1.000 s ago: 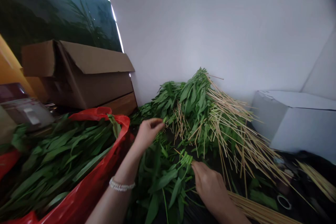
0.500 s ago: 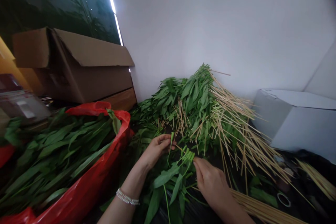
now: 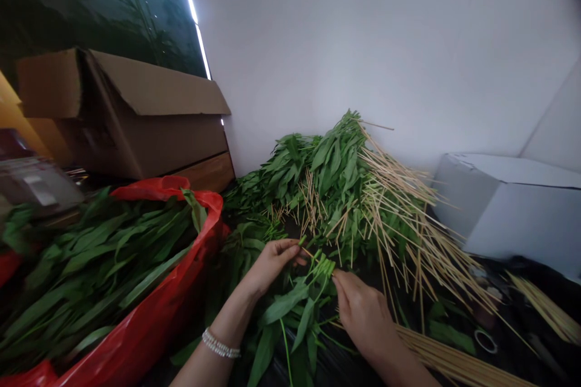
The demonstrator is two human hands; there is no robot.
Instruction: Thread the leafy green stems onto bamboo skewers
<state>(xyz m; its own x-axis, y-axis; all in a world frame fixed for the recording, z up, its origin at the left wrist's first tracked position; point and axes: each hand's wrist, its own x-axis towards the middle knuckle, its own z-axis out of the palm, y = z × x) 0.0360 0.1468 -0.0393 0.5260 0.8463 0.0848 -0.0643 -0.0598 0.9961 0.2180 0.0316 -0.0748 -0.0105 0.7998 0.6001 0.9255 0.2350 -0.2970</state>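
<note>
My left hand (image 3: 272, 263), with a beaded bracelet (image 3: 220, 344) on the wrist, pinches a green leafy stem (image 3: 302, 240) at the tip of a thin bamboo skewer (image 3: 307, 251). Closed round the skewer's other part is my right hand (image 3: 365, 307), lower and to the right. Several stems are threaded side by side on the skewer, and their leaves (image 3: 288, 301) hang down between my hands. The fingertips of my right hand are partly hidden behind the hand.
A red plastic bag (image 3: 170, 308) full of loose leafy stems lies left. Behind my hands rises a pile of skewered greens (image 3: 338, 160). Loose bamboo sticks (image 3: 447, 354) lie lower right, near a tape roll (image 3: 485, 341). A cardboard box (image 3: 158, 139) and white box (image 3: 526, 217) flank the pile.
The stem in my left hand has gone from upright beside the skewer's tip to tilted against it, fingers closer to the tip. My right hand has stayed almost in place.
</note>
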